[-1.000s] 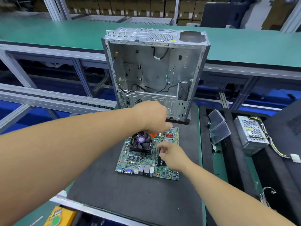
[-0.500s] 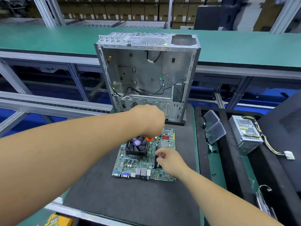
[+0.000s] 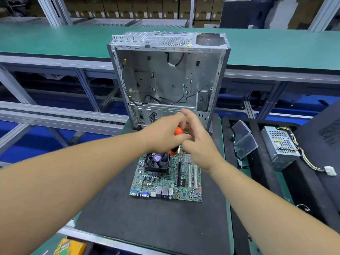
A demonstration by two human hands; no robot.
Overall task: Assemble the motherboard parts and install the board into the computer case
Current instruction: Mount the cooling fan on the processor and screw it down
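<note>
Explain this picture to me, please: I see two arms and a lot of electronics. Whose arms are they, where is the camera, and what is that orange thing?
There is no machine here: a person wears a camera on the head, so you look down along their own two arms. The left hand grips an orange-handled screwdriver. The right hand is beside it, fingers spread and relaxed, apparently holding nothing. Below lies a green motherboard with a black cooling fan, resting on a dark mat. Behind stands the open, empty computer case. To the right sit a clear plastic box and a grey power supply.
</note>
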